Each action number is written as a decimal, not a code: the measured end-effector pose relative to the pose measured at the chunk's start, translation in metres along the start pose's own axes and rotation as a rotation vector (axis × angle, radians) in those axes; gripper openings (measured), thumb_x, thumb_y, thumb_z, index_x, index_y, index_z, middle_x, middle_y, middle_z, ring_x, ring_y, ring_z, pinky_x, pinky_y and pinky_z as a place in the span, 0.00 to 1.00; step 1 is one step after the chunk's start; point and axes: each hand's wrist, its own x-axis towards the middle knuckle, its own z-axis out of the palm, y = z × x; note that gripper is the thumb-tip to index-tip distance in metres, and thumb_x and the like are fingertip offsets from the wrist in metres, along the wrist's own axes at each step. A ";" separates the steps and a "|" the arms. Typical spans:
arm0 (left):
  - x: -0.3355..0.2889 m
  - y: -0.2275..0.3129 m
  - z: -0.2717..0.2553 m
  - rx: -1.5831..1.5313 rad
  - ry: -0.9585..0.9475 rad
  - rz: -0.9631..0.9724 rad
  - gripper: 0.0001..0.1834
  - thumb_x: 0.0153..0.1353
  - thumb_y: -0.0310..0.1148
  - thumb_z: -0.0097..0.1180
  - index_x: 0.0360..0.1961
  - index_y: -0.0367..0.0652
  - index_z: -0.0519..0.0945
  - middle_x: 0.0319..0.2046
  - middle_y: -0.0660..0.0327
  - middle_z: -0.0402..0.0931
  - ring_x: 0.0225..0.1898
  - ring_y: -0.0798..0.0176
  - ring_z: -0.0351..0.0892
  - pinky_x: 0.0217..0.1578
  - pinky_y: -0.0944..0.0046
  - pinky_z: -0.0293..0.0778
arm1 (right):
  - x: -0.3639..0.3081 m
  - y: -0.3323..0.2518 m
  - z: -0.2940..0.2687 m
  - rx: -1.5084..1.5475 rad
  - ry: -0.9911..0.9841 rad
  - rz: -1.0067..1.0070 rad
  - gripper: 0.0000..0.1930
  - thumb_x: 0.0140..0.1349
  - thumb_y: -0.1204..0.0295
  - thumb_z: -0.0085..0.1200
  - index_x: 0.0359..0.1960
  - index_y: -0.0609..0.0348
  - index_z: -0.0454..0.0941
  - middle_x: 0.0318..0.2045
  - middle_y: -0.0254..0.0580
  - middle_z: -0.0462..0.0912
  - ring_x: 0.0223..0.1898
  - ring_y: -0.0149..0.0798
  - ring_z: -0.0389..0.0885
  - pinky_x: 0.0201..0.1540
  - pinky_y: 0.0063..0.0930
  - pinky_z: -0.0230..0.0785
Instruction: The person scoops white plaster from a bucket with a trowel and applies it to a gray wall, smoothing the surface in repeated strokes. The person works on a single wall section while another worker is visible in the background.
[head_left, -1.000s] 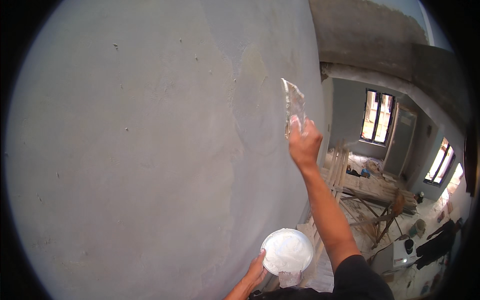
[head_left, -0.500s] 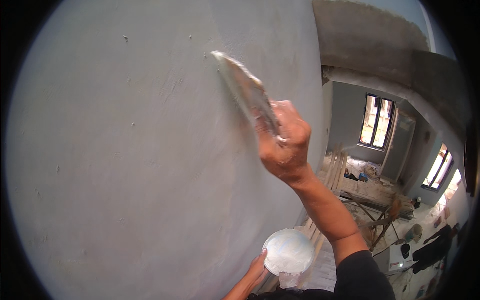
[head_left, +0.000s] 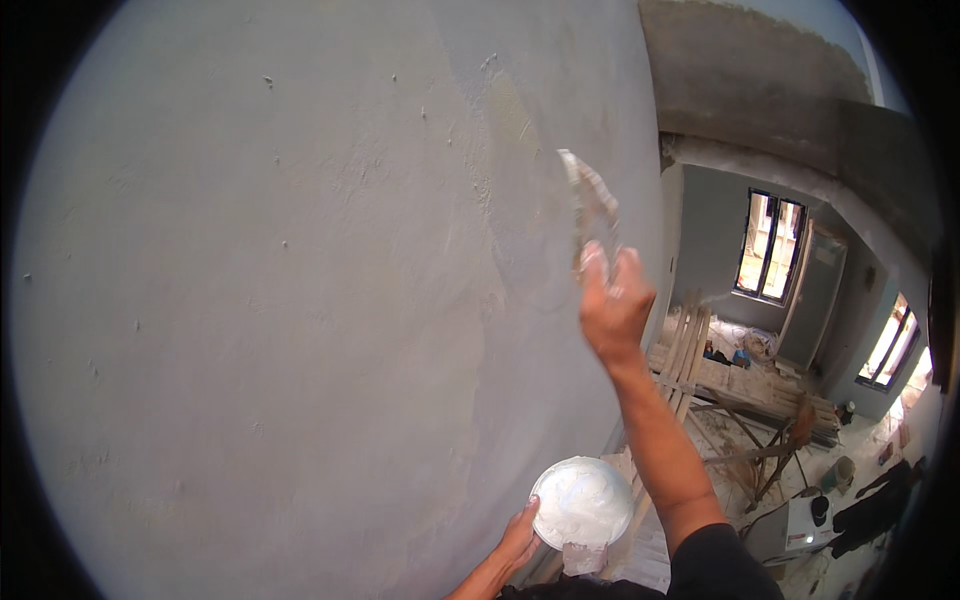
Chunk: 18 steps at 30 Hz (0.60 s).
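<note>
A broad, paste-smeared scraper [head_left: 598,208] is held upright in front of the right part of a grey wall [head_left: 300,350], blade edge turned toward upper left; whether it touches the wall cannot be told. The right grip [head_left: 613,312] is closed on its lower end, with thumb and a fingertip raised against the blade. The right forearm [head_left: 660,440] reaches up from a black sleeve [head_left: 720,560] at the lower edge, leaning slightly left, nearly straight.

Low in view, the left grip [head_left: 520,533] clasps the left rim of a round white tub [head_left: 583,500], thumb over the edge. White paste [head_left: 585,495] fills it, and a small brownish flat piece [head_left: 584,559] sits at its near rim.

Half a second ago the scraper was farther left and looked larger across the wall; now it is back toward the right, close to its place one second ago. The tub has hardly moved. The room beyond sits a little farther right in view.

The forearm covers part of the wooden planks [head_left: 745,385] behind it. Farther off are a dark-framed window [head_left: 769,247], a second window [head_left: 888,345], an upright panel [head_left: 812,295], a bucket [head_left: 838,473], a pale box-shaped object [head_left: 790,530] and a person in dark clothing [head_left: 872,515]. A rough beam [head_left: 750,60] spans above.
</note>
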 end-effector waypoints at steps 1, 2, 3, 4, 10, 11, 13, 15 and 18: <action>0.001 0.000 0.000 0.008 -0.002 0.007 0.28 0.71 0.45 0.38 0.60 0.29 0.62 0.57 0.51 0.67 0.56 0.58 0.71 0.59 0.59 0.66 | 0.012 0.013 0.003 -0.036 0.012 0.229 0.06 0.57 0.77 0.52 0.31 0.69 0.77 0.25 0.55 0.79 0.25 0.44 0.78 0.28 0.34 0.69; 0.000 0.000 0.001 0.012 -0.003 0.004 0.28 0.71 0.45 0.38 0.60 0.29 0.62 0.58 0.51 0.67 0.56 0.58 0.71 0.59 0.59 0.67 | 0.020 0.021 0.007 0.015 0.015 0.236 0.07 0.58 0.75 0.51 0.28 0.69 0.75 0.21 0.54 0.77 0.21 0.43 0.77 0.26 0.34 0.68; -0.001 0.001 0.003 0.016 -0.004 0.002 0.28 0.71 0.45 0.38 0.60 0.29 0.61 0.58 0.51 0.67 0.56 0.58 0.70 0.59 0.59 0.67 | 0.027 0.028 0.012 0.067 0.017 0.243 0.11 0.60 0.73 0.49 0.24 0.69 0.73 0.18 0.53 0.76 0.18 0.43 0.76 0.25 0.34 0.67; -0.001 0.003 0.005 0.020 -0.008 0.002 0.28 0.71 0.45 0.38 0.60 0.29 0.61 0.58 0.51 0.67 0.56 0.58 0.70 0.59 0.59 0.67 | 0.035 0.032 0.018 0.065 0.051 0.206 0.11 0.60 0.73 0.49 0.23 0.69 0.73 0.17 0.52 0.75 0.17 0.43 0.76 0.24 0.34 0.67; 0.000 -0.003 0.002 -0.032 0.014 0.039 0.28 0.71 0.44 0.38 0.59 0.28 0.61 0.57 0.49 0.67 0.57 0.58 0.70 0.59 0.59 0.67 | 0.099 -0.056 0.024 0.105 -0.079 0.109 0.13 0.60 0.69 0.51 0.27 0.71 0.76 0.18 0.42 0.76 0.20 0.33 0.72 0.27 0.30 0.66; 0.002 -0.002 0.006 -0.028 0.002 0.030 0.28 0.71 0.44 0.38 0.59 0.28 0.61 0.57 0.49 0.67 0.57 0.58 0.70 0.58 0.59 0.67 | 0.100 -0.067 0.027 0.091 0.008 -0.118 0.11 0.59 0.71 0.52 0.26 0.70 0.75 0.18 0.43 0.76 0.20 0.33 0.72 0.27 0.30 0.65; -0.002 -0.002 0.005 -0.035 0.017 0.011 0.29 0.71 0.45 0.38 0.60 0.28 0.61 0.57 0.49 0.67 0.57 0.58 0.70 0.58 0.58 0.68 | 0.085 -0.081 0.038 0.084 0.157 -0.543 0.09 0.57 0.74 0.54 0.24 0.70 0.74 0.19 0.44 0.74 0.19 0.34 0.71 0.25 0.30 0.65; -0.001 -0.003 0.000 -0.033 -0.002 0.031 0.29 0.71 0.45 0.38 0.60 0.28 0.61 0.57 0.49 0.67 0.56 0.57 0.71 0.58 0.58 0.68 | 0.048 -0.081 0.022 0.201 -0.021 -0.433 0.09 0.54 0.78 0.55 0.36 0.70 0.77 0.22 0.45 0.78 0.24 0.37 0.74 0.28 0.30 0.67; -0.002 0.003 0.005 -0.036 -0.039 0.026 0.29 0.71 0.45 0.38 0.59 0.28 0.62 0.56 0.49 0.68 0.55 0.57 0.72 0.57 0.59 0.69 | 0.026 -0.056 0.006 0.092 -0.010 -0.359 0.15 0.51 0.82 0.56 0.43 0.71 0.78 0.25 0.47 0.81 0.27 0.40 0.76 0.30 0.29 0.68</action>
